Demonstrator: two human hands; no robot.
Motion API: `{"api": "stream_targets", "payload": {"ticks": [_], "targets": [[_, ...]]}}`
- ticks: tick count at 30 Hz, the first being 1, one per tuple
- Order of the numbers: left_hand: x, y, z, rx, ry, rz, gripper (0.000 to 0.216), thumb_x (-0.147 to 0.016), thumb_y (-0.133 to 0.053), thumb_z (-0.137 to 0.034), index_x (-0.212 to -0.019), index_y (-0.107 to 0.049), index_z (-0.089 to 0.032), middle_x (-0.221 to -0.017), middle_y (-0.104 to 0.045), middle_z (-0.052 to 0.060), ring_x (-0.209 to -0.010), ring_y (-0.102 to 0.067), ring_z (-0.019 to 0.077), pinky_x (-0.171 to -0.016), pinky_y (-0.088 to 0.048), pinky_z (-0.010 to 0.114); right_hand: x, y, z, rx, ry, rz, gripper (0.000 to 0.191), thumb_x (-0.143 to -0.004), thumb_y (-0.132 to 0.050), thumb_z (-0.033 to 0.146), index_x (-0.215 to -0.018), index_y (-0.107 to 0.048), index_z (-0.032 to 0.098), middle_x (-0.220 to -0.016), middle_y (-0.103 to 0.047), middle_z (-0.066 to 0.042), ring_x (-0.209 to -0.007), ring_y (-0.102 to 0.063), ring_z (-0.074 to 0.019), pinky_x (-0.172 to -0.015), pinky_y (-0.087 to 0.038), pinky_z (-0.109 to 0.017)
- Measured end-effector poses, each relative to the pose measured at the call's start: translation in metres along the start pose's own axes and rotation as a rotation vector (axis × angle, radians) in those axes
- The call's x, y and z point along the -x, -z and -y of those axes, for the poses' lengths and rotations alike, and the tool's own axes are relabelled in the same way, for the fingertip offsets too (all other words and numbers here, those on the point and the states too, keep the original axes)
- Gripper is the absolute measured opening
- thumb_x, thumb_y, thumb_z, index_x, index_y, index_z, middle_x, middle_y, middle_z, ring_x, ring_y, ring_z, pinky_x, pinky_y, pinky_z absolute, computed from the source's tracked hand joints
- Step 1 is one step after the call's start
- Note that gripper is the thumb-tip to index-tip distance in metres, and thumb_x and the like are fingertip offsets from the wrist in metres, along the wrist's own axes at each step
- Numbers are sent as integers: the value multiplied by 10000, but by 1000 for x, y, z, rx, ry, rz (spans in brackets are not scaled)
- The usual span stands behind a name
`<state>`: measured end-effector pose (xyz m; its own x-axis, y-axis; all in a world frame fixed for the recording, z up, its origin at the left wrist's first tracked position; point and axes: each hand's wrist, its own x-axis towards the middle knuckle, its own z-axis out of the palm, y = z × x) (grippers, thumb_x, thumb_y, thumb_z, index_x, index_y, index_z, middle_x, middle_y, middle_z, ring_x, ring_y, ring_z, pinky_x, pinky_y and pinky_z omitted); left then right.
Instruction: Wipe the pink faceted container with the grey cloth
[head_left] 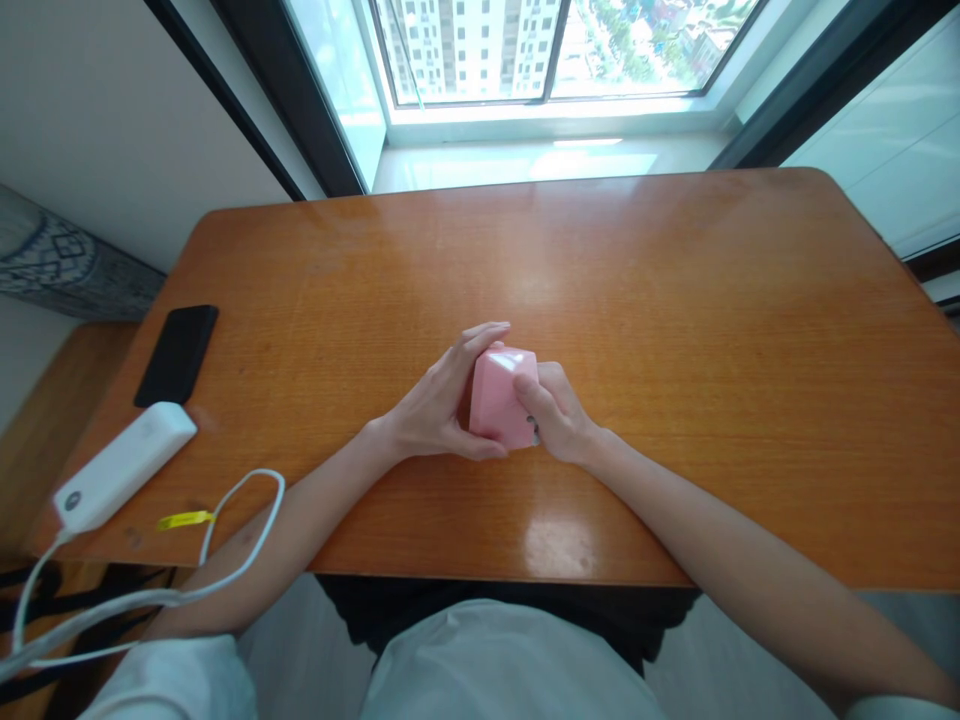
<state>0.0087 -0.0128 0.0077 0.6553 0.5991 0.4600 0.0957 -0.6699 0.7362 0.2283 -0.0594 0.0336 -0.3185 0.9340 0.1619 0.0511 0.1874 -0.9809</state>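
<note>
Between my hands is a small pink box-shaped object, glossy on top, with a small dark mark near its lower right edge. It is tilted and sits over the middle of the table's near half. My right hand grips its right side, thumb laid across the face and the other fingers hidden behind. My left hand spans it from the left, fingers along the top edge and thumb at the bottom edge. Whether its underside touches the table I cannot tell.
On the brown wooden table, a black phone lies at the left. Near it is a white power strip or power bank with a white cable looping over my left forearm. A yellow tag is on the cable. A window stands beyond.
</note>
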Motion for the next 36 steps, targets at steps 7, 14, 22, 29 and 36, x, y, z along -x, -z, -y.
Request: {"api": "stream_targets", "payload": {"ticks": [7, 14, 22, 29, 36], "targets": [[-4, 11, -4, -364, -290, 5, 1197, -769, -956, -727, -1729, -358, -334, -1668, -557, 217, -1503, -636, 413, -1196, -608, 607, 0, -1, -2, -37, -72, -9, 701, -1060, -475, 847, -809, -620, 209, -689, -537, 7, -608, -455, -134, -542, -350, -279], [-10, -3, -20, -31, -15, -70, 1099, -706, -979, -697, -1604, -510, -270, -1428, -713, 145, -1209, -767, 337, -1037, -668, 490, 2, 0, -11, -73, -67, -61, 751, -1047, -436, 877, -708, -564, 220, -643, -518, -2, -573, -432, -136, -527, -339, -286], [-1, 1, -1, -76, -51, -11, 1361, -662, -942, -861, -1751, -325, -328, -1723, -503, 217, -1535, -592, 456, -1252, -538, 659, 0, 0, -7, -54, -62, -43, 746, -1042, -476, 873, -703, -575, 216, -646, -517, 1, -585, -441, -136, -531, -334, -284], [-6, 10, -5, -341, -265, 8, 1188, -761, -974, -704, -1716, -359, -355, -1658, -557, 211, -1510, -630, 413, -1203, -599, 610, 4, -1, -27, -186, -219, -80, 812, -990, -431, 966, -758, -634, 215, -660, -570, -11, -573, -479, -144, -520, -374, -282], [-8, -9, -20, -8, 87, -88, 1073, -749, -938, -738, -1603, -494, -265, -1423, -711, 147, -1186, -767, 326, -1021, -661, 477, 5, -4, -21, -156, -176, -153, 846, -983, -374, 993, -685, -577, 227, -595, -514, -2, -536, -435, -139, -504, -332, -291]]}}
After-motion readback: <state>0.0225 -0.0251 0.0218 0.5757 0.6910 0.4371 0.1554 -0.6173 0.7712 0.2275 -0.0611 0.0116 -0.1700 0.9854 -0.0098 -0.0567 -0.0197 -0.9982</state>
